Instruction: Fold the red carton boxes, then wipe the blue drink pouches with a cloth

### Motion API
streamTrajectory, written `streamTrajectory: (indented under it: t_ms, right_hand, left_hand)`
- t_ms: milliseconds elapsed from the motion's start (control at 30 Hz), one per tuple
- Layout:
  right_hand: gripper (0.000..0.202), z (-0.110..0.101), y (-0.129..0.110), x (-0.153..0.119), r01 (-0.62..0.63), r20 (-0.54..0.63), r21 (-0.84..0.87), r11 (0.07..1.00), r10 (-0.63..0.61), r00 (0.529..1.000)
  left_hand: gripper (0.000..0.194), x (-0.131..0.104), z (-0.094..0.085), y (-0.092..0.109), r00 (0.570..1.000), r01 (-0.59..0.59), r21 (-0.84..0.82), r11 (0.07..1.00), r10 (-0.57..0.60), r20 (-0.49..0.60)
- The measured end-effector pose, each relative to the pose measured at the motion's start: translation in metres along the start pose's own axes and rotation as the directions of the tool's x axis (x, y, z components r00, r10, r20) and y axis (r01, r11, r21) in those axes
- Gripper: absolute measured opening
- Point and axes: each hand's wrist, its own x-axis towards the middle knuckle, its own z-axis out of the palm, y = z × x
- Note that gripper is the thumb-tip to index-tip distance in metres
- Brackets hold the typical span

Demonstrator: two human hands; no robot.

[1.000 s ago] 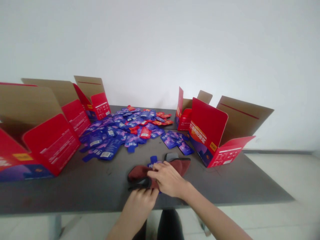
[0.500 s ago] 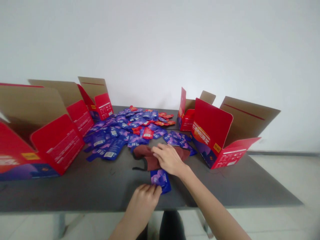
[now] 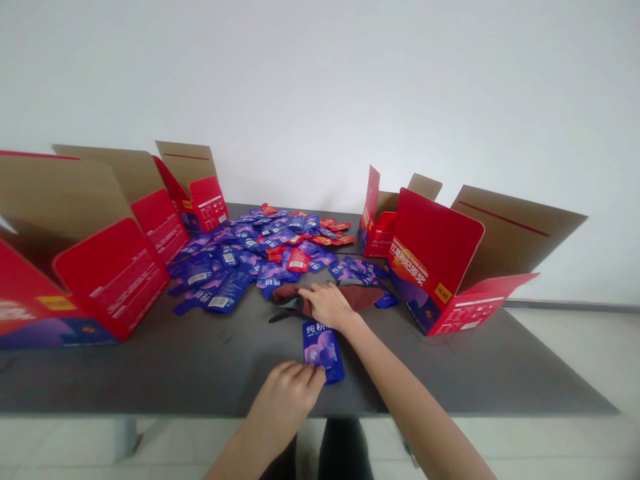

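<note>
Near the table's front edge, my left hand (image 3: 294,390) pinches the lower end of a blue pouch (image 3: 323,350) that lies flat with its printed side up. Just beyond it, my right hand (image 3: 327,305) has its fingers closed on a brown cloth with dark edging (image 3: 363,297). The cloth is bunched and partly lifted on its left side, above the upper end of the pouch. A heap of blue pouches (image 3: 233,283) and red pouches (image 3: 299,261) lies behind and to the left of the cloth.
Open red boxes stand on the dark table (image 3: 200,373): a large one (image 3: 115,280) at the left with others behind it, one at the right (image 3: 420,273), and a smaller one (image 3: 383,233) behind that. A white wall (image 3: 320,100) rises behind the table.
My right hand has shifted slightly left and gathered the cloth, lifting part of it and uncovering more of the blue pouch. My left hand keeps its hold. The view has shifted slightly.
</note>
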Motion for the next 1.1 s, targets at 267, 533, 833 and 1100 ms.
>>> streamTrajectory:
  t_ms: [267,533,833,1100]
  right_hand:
    - [0.020,-0.027,-0.026,-0.064,0.213,-0.047,0.046,0.976,-0.211,0.976]
    - [0.028,0.005,-0.012,-0.030,0.132,0.014,-0.013,0.991,-0.132,0.991]
    - [0.027,-0.030,-0.007,-0.030,0.076,-0.141,0.009,0.997,-0.074,0.987]
    - [0.021,-0.007,-0.025,-0.066,0.286,0.022,0.014,0.958,-0.287,0.958]
  left_hand:
    - [0.023,0.001,-0.008,0.009,0.991,0.106,-0.003,0.994,-0.106,0.082]
    - [0.029,-0.002,0.004,0.001,0.997,-0.057,0.066,0.996,0.060,-0.041]
    - [0.029,0.004,-0.010,0.007,0.991,0.065,0.008,0.998,-0.065,0.115]
    - [0.023,-0.001,-0.003,0.006,0.996,0.041,0.032,0.999,-0.043,0.075]
